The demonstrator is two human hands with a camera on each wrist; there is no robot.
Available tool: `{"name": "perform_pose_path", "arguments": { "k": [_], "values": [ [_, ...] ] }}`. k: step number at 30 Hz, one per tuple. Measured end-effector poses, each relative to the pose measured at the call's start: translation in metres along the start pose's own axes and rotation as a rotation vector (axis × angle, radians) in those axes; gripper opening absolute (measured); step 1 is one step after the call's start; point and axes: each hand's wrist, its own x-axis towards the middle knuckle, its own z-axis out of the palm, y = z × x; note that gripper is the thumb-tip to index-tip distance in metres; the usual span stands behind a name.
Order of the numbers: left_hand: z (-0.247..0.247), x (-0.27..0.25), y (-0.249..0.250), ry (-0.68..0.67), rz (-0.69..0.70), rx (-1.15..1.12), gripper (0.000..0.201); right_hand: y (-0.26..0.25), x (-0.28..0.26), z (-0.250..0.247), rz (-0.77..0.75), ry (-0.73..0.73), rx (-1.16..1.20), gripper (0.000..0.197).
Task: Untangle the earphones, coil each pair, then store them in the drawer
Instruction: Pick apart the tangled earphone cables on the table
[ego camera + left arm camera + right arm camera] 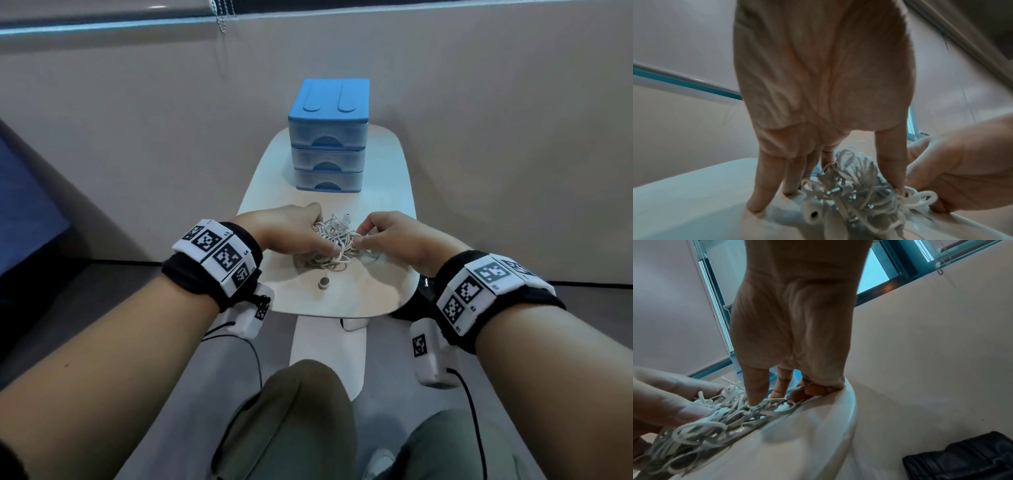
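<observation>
A tangle of white earphones [337, 236] lies in the middle of a small white table [346, 298]. My left hand [323, 236] grips the tangle's left side, thumb and fingers curled round the cords. My right hand [359, 240] pinches a cord at its right edge. In the left wrist view the left hand [842, 186] straddles the earphones [859, 198], and one earbud [812, 214] points at the camera. In the right wrist view the right hand [766, 400] holds cords of the earphones [715, 415] beside a metal jack plug [783, 401]. A blue three-drawer unit [329, 137] stands behind with all drawers closed.
A small round knob [323, 282] sits on the table near its front edge. A black bag [962, 456] lies on the floor to the right of the table. My knees [301, 428] are below the table's front. A wall runs behind the drawer unit.
</observation>
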Motion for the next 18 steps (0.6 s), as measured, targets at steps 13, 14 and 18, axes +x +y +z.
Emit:
{"name": "perform_pose_path", "arguments": {
  "k": [13, 14, 18],
  "values": [
    [0.012, -0.003, -0.009, 0.194, 0.187, -0.245, 0.053, 0.006, -0.001, -0.005, 0.032, 0.038, 0.234, 0.013],
    [0.012, -0.003, -0.01, 0.201, 0.207, -0.27, 0.051, 0.005, 0.0, -0.005, 0.041, 0.044, 0.24, 0.013],
    [0.013, -0.007, -0.014, 0.21, 0.238, -0.422, 0.05, -0.001, -0.003, -0.003, 0.062, 0.054, 0.217, 0.011]
  ]
}}
